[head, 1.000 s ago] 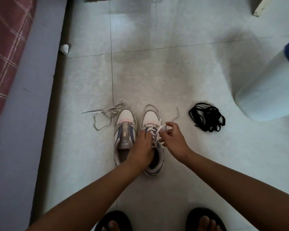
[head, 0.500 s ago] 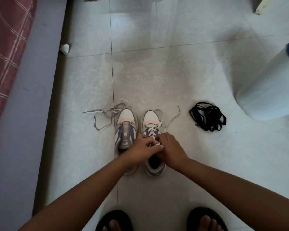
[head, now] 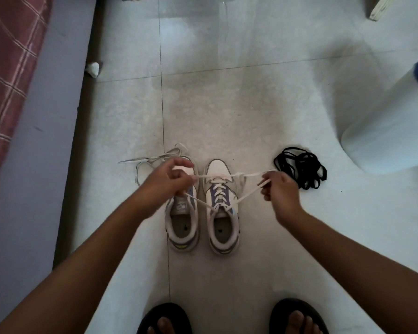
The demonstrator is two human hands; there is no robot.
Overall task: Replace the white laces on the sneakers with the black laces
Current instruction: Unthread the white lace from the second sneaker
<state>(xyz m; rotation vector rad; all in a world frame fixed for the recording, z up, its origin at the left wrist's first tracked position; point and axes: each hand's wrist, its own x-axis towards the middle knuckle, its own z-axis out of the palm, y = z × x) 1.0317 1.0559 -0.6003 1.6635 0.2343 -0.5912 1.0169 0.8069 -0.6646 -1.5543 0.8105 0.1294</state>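
Black sandals point(head: 164, 318) are seen at the bottom edge. At centre frame, the right sneaker's white lace point(head: 219, 197) is pinched and drawn apart by the left hand point(head: 169, 180) and right hand point(head: 279, 189); unthreading likely follows. Black laces point(head: 301, 171) lie bundled at right.

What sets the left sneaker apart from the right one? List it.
1. The left sneaker has no lace; the right sneaker still has its white lace threaded.
2. Both hands pull the right sneaker's lace ends; the left sneaker's removed lace lies beside it.
Shared: same design, toes pointing away.
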